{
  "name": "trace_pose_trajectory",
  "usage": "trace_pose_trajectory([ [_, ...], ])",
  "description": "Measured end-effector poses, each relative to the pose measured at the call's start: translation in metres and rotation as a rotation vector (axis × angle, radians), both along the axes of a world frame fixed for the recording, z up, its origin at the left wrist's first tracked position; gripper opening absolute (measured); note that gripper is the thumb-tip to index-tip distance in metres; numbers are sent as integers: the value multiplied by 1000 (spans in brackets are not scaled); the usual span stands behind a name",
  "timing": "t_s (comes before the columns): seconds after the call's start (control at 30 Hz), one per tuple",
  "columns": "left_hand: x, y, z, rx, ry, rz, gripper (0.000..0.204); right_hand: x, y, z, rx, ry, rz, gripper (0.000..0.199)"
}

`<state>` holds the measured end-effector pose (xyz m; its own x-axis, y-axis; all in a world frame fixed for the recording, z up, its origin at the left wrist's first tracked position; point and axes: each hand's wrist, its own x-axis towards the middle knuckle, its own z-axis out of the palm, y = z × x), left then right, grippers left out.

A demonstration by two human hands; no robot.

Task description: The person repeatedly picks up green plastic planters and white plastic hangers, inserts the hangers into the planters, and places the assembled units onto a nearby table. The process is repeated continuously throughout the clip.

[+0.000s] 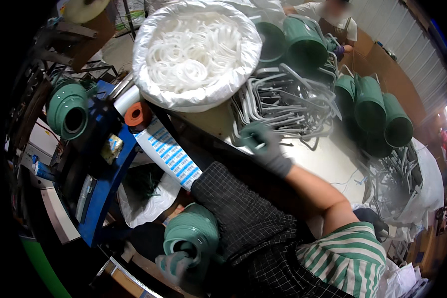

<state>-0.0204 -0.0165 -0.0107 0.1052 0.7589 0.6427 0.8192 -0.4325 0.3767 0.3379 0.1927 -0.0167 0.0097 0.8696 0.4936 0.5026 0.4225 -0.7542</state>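
Left hand (176,265) blurred, grip on green housing (191,236) unclear. Right hand (260,144) motion-smeared, fingertips indistinct among metal brackets (283,107). Table (328,159) partly hidden under checked apron (243,218).

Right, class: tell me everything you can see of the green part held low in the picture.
The green part is a round, glossy piece, plastic by its look, with stepped rings around a dark central hole. It sits low in the view beside the person's checked apron, its hole facing up and leftward. The gloved left hand grips its lower edge. The gloved right hand is away from it, up at the metal handles on the table.
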Motion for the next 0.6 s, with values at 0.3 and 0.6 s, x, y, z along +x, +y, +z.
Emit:
trace_pose_trajectory([
  [0.3, 24, 13, 9, 38, 37, -135, 37, 259, 19, 70, -356, -902, -775, 45],
  [0.6, 34, 0, 23, -97, 116, -46, 34, 283, 23, 82, 57, 134, -720, 48],
])
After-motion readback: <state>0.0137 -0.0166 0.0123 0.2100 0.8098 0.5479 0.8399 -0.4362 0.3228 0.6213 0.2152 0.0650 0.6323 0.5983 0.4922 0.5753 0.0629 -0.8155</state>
